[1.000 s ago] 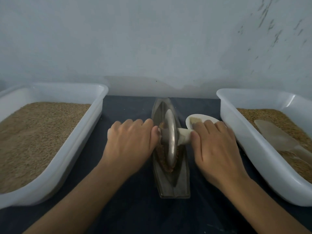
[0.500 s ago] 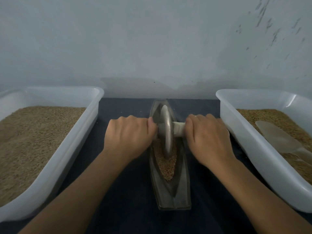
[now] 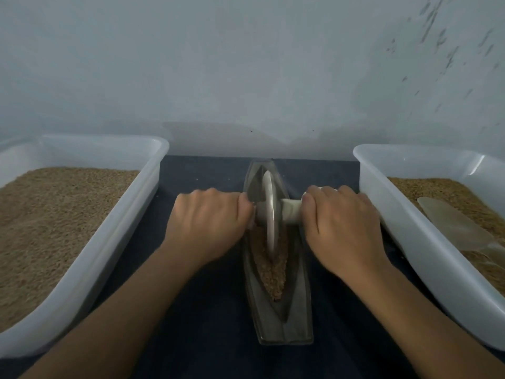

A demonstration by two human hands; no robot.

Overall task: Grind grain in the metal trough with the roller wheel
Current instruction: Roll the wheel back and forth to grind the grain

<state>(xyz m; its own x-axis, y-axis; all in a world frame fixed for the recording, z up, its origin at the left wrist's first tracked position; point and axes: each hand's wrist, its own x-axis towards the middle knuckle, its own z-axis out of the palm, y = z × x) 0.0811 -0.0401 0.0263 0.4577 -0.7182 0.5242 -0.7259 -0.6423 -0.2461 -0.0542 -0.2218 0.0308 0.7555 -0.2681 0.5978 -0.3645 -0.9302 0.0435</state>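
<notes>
The long boat-shaped metal trough (image 3: 284, 310) holds brown grain (image 3: 270, 265), seemingly only coarsely crushed. The round metal roller wheel (image 3: 270, 214) stands at its far half. The 2 hands, left hand (image 3: 209, 222) and right hand (image 3: 344, 222), curl around the white axle handle (image 3: 291, 212); more grinding seems left.

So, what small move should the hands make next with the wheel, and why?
Probably roll the roller wheel back toward the body. It stands near the far end of the metal trough, while most grain lies nearer. Left hand and right hand already grip the axle.
</notes>
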